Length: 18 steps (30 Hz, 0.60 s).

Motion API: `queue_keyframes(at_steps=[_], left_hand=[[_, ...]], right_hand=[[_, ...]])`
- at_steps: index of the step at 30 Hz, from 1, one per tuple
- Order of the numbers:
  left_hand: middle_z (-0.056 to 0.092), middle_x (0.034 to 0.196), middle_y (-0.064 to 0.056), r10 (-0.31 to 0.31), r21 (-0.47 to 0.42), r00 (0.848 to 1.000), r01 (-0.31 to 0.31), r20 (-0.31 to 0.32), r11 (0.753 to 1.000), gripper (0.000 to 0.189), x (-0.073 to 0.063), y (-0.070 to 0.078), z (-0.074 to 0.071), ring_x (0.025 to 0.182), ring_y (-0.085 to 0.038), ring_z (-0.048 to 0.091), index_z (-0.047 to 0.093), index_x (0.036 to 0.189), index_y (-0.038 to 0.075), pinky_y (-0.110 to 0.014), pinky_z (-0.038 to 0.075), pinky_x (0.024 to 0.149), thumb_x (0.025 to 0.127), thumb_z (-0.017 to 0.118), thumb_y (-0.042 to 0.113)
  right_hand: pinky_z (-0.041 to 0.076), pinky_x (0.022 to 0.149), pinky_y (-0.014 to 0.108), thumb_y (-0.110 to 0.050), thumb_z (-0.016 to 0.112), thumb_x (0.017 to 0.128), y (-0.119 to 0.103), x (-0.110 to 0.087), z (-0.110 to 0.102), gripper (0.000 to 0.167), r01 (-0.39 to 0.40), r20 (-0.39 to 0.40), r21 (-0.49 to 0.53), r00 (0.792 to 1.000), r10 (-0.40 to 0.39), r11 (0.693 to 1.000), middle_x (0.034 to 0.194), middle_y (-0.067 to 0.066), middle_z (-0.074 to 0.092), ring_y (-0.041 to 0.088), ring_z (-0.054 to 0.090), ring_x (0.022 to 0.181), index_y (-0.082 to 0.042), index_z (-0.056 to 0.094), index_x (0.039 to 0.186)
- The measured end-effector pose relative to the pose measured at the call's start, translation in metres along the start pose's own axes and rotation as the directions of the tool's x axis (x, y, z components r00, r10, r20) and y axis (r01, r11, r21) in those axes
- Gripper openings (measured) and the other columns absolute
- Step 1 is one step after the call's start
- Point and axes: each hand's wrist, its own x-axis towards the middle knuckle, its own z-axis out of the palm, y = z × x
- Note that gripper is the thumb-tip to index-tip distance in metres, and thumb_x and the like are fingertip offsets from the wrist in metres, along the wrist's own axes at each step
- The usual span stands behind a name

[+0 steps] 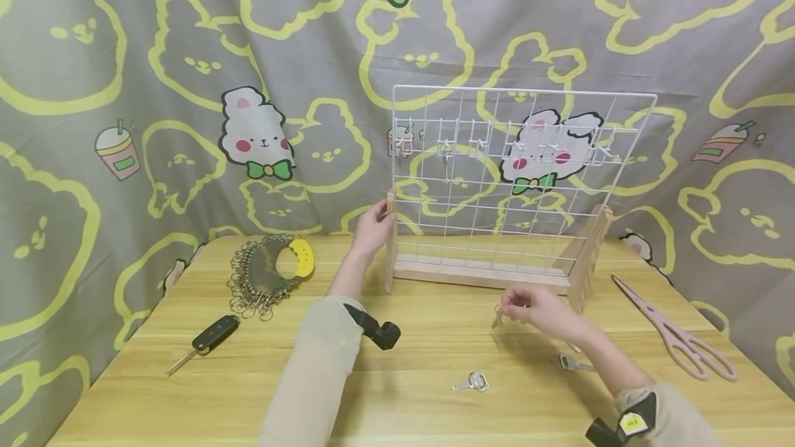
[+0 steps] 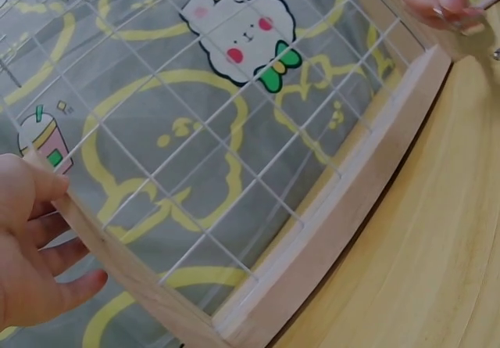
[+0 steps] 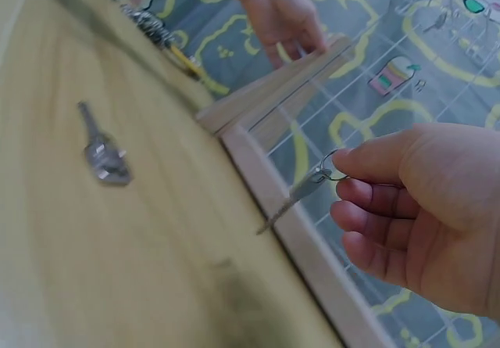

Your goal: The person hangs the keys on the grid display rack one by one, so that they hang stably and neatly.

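Observation:
My right hand (image 1: 540,309) pinches the ring of a small silver key (image 3: 293,199) between thumb and forefinger. The key dangles from it, in front of the rack's base. My left hand (image 1: 373,227) grips the top of the left wooden post (image 2: 117,266) of a rack, thumb at the post's end. The rack carries a white wire grid (image 1: 497,205) with a row of white hooks (image 1: 478,145) across its upper part. A key (image 1: 445,165) hangs from one hook near the left. On the table lie one silver key (image 1: 477,382) and another (image 1: 568,363) under my right forearm.
At the left lie a black car key (image 1: 216,334) and a ring-sizer-like bundle of metal rings with a yellow handle (image 1: 303,258). Pink scissors (image 1: 667,330) lie at the right. A patterned grey curtain (image 1: 323,54) hangs behind the wooden table (image 1: 410,419).

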Motion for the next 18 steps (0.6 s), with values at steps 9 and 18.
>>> queue_keyframes(at_steps=[9,18], left_hand=[[0.038,0.143,-0.016,-0.008,0.016,1.0,0.008,-0.02,1.0,0.05,0.003,0.001,0.002,0.129,-0.03,0.039,0.033,0.142,0.002,-0.039,0.035,0.105,0.095,0.05,0.011],[0.035,0.146,-0.011,-0.033,0.02,0.999,0.034,-0.026,0.999,0.054,0.002,0.005,0.001,0.13,-0.027,0.037,0.03,0.145,0.007,-0.039,0.033,0.106,0.096,0.049,0.017]], right_hand=[[0.048,0.06,0.025,-0.015,0.061,0.09,-0.014,0.014,-0.014,0.008,-0.037,-0.033,-0.03,0.999,0.036,0.999,0.079,0.004,0.057,0.015,0.052,0.071,-0.009,0.058,0.086],[0.048,0.061,0.026,-0.016,0.06,0.09,-0.034,0.024,-0.038,0.011,-0.042,-0.08,-0.023,0.996,0.04,0.999,0.083,0.011,0.058,0.021,0.053,0.075,-0.005,0.059,0.089]])
